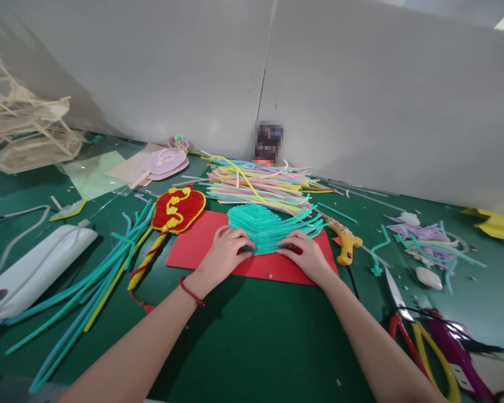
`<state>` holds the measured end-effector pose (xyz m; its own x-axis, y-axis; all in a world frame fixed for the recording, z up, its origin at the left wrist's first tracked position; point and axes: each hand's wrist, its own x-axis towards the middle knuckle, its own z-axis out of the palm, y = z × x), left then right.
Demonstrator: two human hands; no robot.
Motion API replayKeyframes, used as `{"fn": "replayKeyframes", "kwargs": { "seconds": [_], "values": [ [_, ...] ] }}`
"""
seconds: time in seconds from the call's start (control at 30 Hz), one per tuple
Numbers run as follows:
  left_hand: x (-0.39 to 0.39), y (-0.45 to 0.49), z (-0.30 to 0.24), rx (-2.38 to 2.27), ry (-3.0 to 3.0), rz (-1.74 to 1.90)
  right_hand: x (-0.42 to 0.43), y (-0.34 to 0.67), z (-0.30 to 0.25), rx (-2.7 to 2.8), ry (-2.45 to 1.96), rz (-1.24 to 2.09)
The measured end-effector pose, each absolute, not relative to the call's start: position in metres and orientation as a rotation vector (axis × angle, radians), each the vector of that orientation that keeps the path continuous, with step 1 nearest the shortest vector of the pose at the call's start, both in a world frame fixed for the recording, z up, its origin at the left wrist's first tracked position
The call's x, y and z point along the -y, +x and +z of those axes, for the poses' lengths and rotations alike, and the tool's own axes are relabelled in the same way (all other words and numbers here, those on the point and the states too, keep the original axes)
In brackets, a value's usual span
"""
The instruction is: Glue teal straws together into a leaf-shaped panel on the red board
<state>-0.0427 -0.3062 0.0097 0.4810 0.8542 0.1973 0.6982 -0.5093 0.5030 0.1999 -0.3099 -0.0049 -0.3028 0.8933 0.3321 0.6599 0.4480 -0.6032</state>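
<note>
A fan-shaped piece of teal straws lies on a red sheet on the green table. My left hand presses on its near left edge with the fingers bent down flat. My right hand rests on its near right edge, fingers laid on the straws. Loose teal straw ends stick out to the right of the piece. A red cord bracelet is on my left wrist.
A pile of pastel straws lies behind the piece. A red and yellow fan, a lilac fan, a yellow glue gun, scissors, long teal straws, a white device and a wooden stick model surround it.
</note>
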Motion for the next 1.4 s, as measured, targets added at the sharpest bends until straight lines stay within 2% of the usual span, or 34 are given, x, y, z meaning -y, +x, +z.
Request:
{"fn": "replayKeyframes", "kwargs": {
  "seconds": [1.4],
  "values": [
    [0.305, -0.042, 0.008, -1.283, 2.368, 0.637, 0.309, 0.204, 0.0, 2.054, -1.307, 0.597]
  ]
}}
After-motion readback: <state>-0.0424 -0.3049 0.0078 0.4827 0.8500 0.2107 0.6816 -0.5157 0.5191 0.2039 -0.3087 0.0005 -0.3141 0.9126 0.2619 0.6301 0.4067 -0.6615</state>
